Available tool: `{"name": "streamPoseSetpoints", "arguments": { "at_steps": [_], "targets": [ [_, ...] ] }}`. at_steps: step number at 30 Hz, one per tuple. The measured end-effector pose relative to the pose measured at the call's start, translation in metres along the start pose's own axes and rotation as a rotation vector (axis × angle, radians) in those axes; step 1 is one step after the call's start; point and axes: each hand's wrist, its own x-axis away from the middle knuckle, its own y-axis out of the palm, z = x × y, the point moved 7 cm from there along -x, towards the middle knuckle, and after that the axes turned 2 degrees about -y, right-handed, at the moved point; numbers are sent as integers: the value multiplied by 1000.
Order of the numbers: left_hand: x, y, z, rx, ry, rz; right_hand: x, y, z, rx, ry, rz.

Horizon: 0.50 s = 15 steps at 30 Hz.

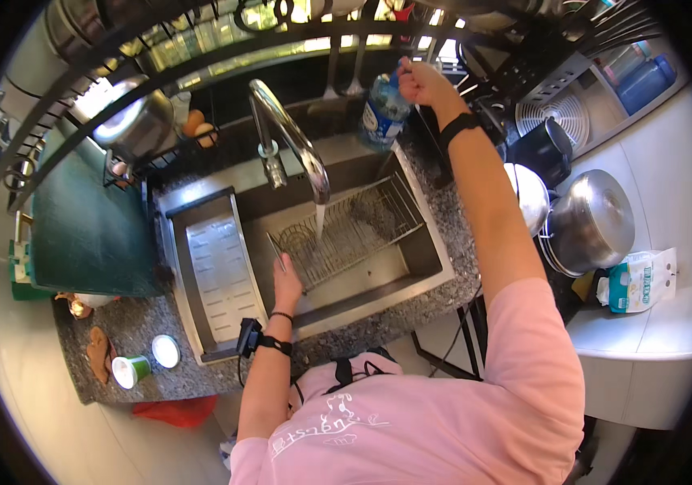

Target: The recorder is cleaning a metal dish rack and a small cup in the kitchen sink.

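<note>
My left hand (286, 280) grips the near left end of a metal wire rack (346, 233), which lies tilted inside the stainless steel sink (382, 289). Water runs from the chrome gooseneck faucet (297, 142) onto the wires. A dark mesh-like patch (373, 218), possibly a scouring pad, shows at the rack's far right part. My right hand (420, 85) is stretched out beyond the sink, fingers curled beside the top of a large clear bottle (381, 115) with a blue label. Whether those fingers hold the bottle's cap or something else cannot be made out.
A slotted metal tray (224, 279) covers the sink's left side. Left of it stand a green cutting board (94, 224), a small tub (130, 371) and a white lid (166, 351). Pots (591, 221) sit at right; a black overhead rack (158, 70) arches across the back.
</note>
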Motion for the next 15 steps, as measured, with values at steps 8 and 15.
{"name": "streamPoseSetpoints", "arguments": {
  "at_steps": [8, 15],
  "targets": [
    [-3, 2, 16, -6, 21, -29, -31, -28, -12, 115, 6, -94],
    [3, -3, 20, -21, -54, 22, 19, -12, 87, 525, -274, 1]
  ]
}}
